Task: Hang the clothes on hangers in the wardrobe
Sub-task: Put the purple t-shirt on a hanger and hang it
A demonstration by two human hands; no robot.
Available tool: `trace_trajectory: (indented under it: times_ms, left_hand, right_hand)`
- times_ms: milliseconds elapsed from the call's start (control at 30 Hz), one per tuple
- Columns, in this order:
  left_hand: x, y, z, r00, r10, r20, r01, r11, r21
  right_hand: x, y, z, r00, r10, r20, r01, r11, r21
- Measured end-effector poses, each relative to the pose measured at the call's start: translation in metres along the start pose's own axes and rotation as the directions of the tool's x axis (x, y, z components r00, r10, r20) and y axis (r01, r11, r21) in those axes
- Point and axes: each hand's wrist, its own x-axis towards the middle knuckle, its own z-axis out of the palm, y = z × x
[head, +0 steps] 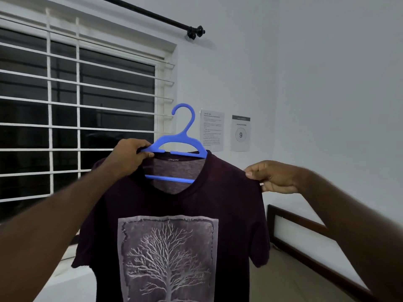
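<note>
A dark maroon T-shirt [229, 203] with a grey tree print hangs in front of me on a blue plastic hanger [183, 136]. The hanger's hook points up and its lower bar shows through the neck opening. My left hand [130, 158] grips the hanger's left arm together with the shirt's collar edge. My right hand [272, 177] pinches the shirt's right shoulder seam and holds it out to the side. The wardrobe is not in view.
A barred window [76, 110] fills the left wall under a black curtain rod [152, 15]. Two paper notices [239, 134] are stuck on the white wall behind the hanger. A dark wooden frame [305, 236] leans low at the right wall.
</note>
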Motion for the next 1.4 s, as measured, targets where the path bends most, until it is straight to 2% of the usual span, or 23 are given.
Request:
trace_trajectory:
  times_ms: [100,267,300,367,467,533,633,767,833,900,1000,1067,1133,1233,1333,1400]
  left_hand:
    - [-0.003,0.000,0.002,1.000,0.002,0.027,-0.002,1.000,0.002]
    - [-0.008,0.004,-0.001,0.998,0.012,0.066,-0.010,0.999,-0.035]
    - [-0.008,0.005,0.001,0.998,0.012,0.067,-0.010,0.999,-0.033]
    - [-0.009,0.005,0.004,0.998,0.005,0.057,-0.004,1.000,-0.021]
    - [-0.009,0.005,0.007,1.000,-0.011,0.017,0.011,1.000,0.007]
    - [-0.010,0.005,0.010,0.999,-0.032,0.002,0.032,0.999,0.010]
    - [-0.013,0.006,0.018,1.000,-0.029,-0.006,0.029,0.999,0.019]
    - [-0.012,0.018,0.029,1.000,0.007,-0.013,-0.007,1.000,0.008]
    - [-0.010,0.024,0.034,1.000,0.019,-0.015,-0.019,1.000,0.005]
    - [-0.009,0.026,0.033,1.000,0.010,0.009,-0.010,1.000,-0.022]
    - [-0.006,0.015,0.017,0.979,-0.001,0.202,0.014,0.998,-0.063]
    - [-0.008,0.001,0.001,0.936,-0.037,0.351,0.042,0.999,-0.004]
    - [-0.014,-0.012,-0.012,0.905,-0.102,0.414,0.092,0.995,0.043]
    - [-0.022,-0.018,-0.017,0.924,-0.152,0.352,0.142,0.988,0.054]
    - [-0.025,-0.014,-0.015,0.971,-0.135,0.197,0.114,0.987,0.114]
    - [-0.026,-0.008,-0.015,0.992,-0.084,0.095,0.061,0.972,0.225]
  right_hand:
    - [-0.001,0.003,0.003,0.997,0.024,0.069,-0.025,1.000,0.014]
    - [-0.004,0.008,0.006,0.999,0.038,0.017,-0.038,0.999,0.027]
    - [-0.003,0.008,0.008,0.999,0.046,-0.020,-0.047,0.999,-0.015]
    - [0.001,0.009,0.012,0.983,-0.012,-0.186,-0.025,0.981,-0.192]
    - [0.008,0.009,0.021,0.874,-0.247,-0.419,0.009,0.870,-0.492]
    - [0.010,0.011,0.023,0.829,-0.307,-0.467,-0.045,0.796,-0.603]
    - [0.014,0.013,0.027,0.864,-0.294,-0.409,-0.133,0.649,-0.749]
    - [0.029,-0.008,0.045,0.884,-0.378,-0.276,0.056,0.670,-0.740]
    - [0.039,-0.019,0.049,0.907,-0.364,-0.212,0.069,0.626,-0.776]
    - [0.046,-0.025,0.048,0.892,-0.384,-0.237,0.055,0.613,-0.788]
    - [0.050,-0.024,0.044,0.833,-0.451,-0.321,0.066,0.656,-0.751]
    - [0.049,-0.021,0.043,0.813,-0.474,-0.338,0.097,0.683,-0.724]
    - [0.047,-0.019,0.043,0.806,-0.481,-0.345,0.127,0.709,-0.693]
    - [0.048,-0.019,0.045,0.815,-0.476,-0.331,0.137,0.713,-0.688]
    - [0.050,-0.021,0.047,0.812,-0.481,-0.332,0.133,0.705,-0.696]
    - [0.051,-0.022,0.047,0.797,-0.493,-0.348,0.096,0.673,-0.734]
